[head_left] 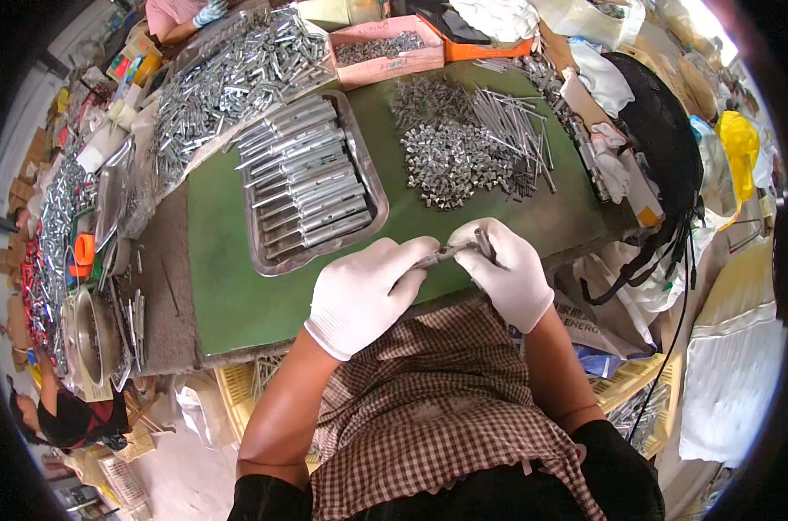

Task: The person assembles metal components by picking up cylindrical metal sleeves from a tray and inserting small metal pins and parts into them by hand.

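Observation:
Both of my hands wear white gloves and meet at the near edge of a green mat [220,300]. My left hand [359,295] is closed around a small grey metal tube [427,260], pinched by thumb and fingers. From the other side, my right hand [508,276] grips a short metal cylinder [484,243] standing up between its fingers, with a thin metal piece bridging the two hands. The exact joint is partly hidden by fingertips. Beyond lie small metal caps [450,165], long thin pins [507,130] and little springs or screws [429,100], too small to tell.
A metal tray [375,187] at left bears a row of tubes with thin rods. Behind it lies a large heap of metal tubes [238,78]. A pink box [385,54] holds small parts. A black mesh bag [663,130] hangs at right. Other people work at far left.

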Available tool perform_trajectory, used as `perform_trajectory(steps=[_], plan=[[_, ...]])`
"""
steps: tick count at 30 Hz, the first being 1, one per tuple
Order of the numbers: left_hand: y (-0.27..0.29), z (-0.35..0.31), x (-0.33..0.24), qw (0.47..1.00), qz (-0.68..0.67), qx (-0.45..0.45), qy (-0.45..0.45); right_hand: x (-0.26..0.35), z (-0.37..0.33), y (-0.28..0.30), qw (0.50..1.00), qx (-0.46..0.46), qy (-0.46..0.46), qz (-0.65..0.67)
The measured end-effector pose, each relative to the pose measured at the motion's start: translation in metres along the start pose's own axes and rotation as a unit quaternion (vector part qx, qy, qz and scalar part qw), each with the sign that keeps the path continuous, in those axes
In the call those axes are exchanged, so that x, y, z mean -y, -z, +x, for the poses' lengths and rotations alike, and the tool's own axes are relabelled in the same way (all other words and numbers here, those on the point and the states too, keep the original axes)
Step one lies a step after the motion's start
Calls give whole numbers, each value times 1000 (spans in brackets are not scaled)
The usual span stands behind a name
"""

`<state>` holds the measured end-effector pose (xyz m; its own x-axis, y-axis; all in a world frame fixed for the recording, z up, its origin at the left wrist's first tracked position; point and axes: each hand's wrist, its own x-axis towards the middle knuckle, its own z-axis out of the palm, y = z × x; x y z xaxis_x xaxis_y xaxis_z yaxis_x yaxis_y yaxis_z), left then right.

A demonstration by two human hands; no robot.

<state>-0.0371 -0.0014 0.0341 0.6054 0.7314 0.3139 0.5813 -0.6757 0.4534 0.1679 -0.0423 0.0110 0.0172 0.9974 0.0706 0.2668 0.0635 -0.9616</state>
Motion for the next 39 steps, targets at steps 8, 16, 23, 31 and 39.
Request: perform_trajectory(steps=[8,16,23,31,39], plan=[[-6,0,-6,1000,-3,-4,21,-6,-3,2,1000,6,18,17],[-16,-4,-16,996,83,10,35,-20,18,33,985,-106,62,-121],[-25,0,-25,986,142,55,65,-34,83,60,893,-142,4,-426],[-22,0,-22,986,124,67,86,-17,44,36,950,-59,167,-259],[-21,0,-22,989,99,72,82,-7,6,7,950,5,141,-279]])
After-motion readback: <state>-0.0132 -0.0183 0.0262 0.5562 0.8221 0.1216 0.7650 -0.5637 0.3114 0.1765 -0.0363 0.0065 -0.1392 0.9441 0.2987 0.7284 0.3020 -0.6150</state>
